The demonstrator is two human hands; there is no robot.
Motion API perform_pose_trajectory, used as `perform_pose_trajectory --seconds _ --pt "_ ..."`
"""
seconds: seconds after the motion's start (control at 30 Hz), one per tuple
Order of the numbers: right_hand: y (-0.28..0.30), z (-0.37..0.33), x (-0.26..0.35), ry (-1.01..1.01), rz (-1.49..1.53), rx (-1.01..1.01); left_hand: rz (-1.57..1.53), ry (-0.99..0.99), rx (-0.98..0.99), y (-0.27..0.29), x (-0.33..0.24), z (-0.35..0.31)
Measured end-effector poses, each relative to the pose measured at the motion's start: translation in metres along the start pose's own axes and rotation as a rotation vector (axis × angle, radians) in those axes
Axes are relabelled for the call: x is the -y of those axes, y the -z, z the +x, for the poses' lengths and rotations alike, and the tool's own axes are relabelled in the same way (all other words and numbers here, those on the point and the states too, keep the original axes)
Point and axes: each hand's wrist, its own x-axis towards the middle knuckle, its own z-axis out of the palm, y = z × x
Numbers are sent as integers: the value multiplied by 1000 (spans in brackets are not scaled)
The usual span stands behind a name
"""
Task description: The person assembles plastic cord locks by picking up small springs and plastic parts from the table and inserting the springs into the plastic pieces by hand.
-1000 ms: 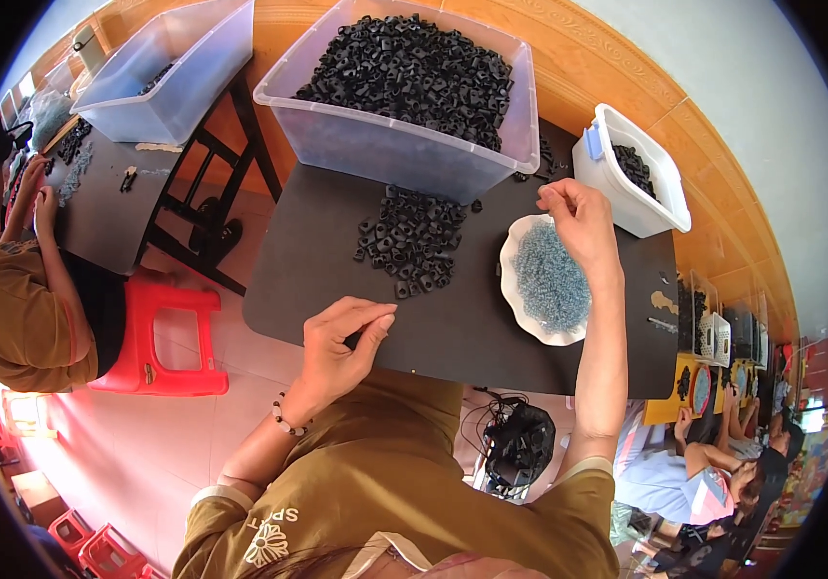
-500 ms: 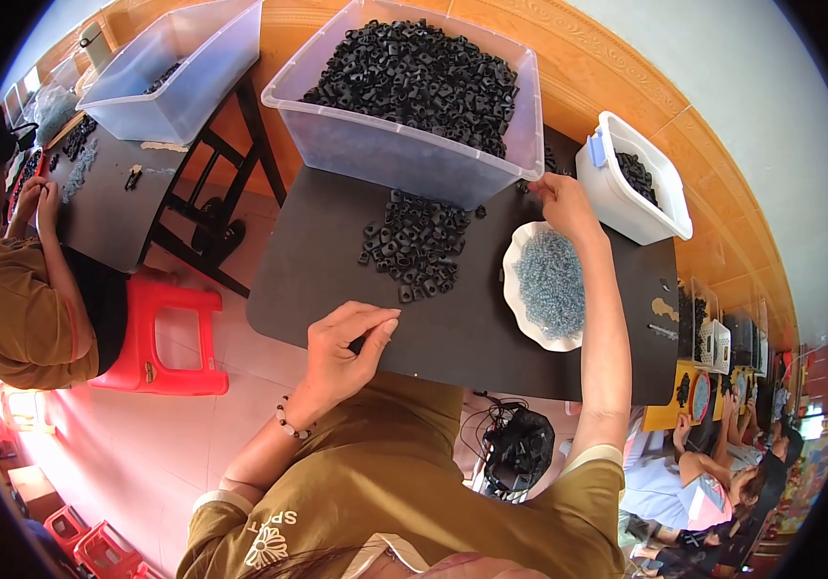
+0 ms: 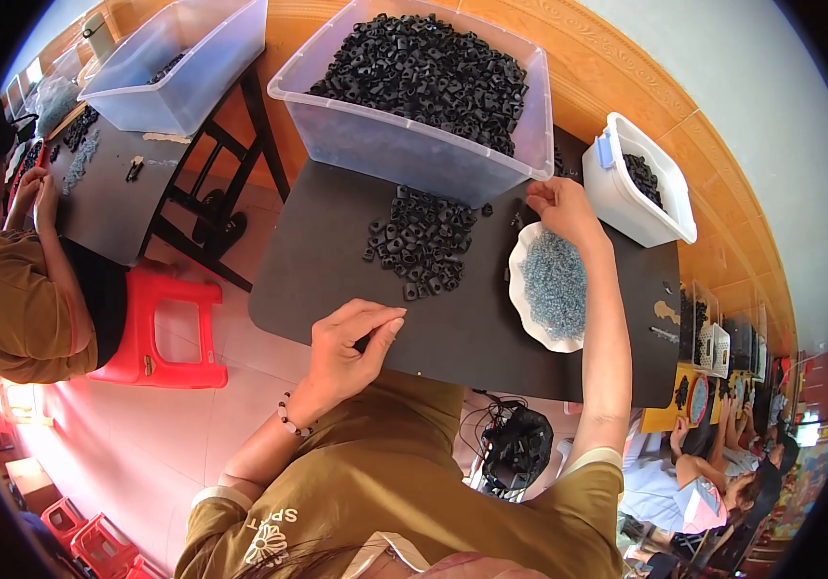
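the dark tabletop (image 3: 472, 318) serves as the landmark. a loose pile of small black parts (image 3: 420, 241) lies on its centre, and a white scalloped plate (image 3: 520, 299) of small grey screws (image 3: 556, 282) sits just right of that pile. at the near edge of the tabletop the left hand (image 3: 348, 340) rests with fingers curled and thumb pressed to the fingertips; whether they pinch a piece cannot be told. at the far edge, just above the plate, the right hand (image 3: 560, 207) reaches with fingers drawn together near the base of a large clear bin (image 3: 404, 154) heaped with black parts; what it holds, if anything, is hidden. the bin stands along the far side of the tabletop, and a small white tub (image 3: 626, 203) holding more black parts stands at its far right corner. left of the tabletop, beyond a red plastic stool (image 3: 163, 333), another person (image 3: 18, 299) works at a second table (image 3: 105, 198) bearing another clear bin (image 3: 177, 72).
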Motion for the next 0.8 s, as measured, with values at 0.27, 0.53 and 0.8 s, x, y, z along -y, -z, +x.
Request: perform_pose_trajectory --seconds 0.27,0.53,0.8 --pt "-1 -26 30 32 -32 -33 -19 7 -3 0 0 -1" --pt "-8 -26 42 119 -94 9 5 -28 8 1 0 0" --pt "-27 -21 56 114 -70 37 -1 -49 11 1 2 -2"
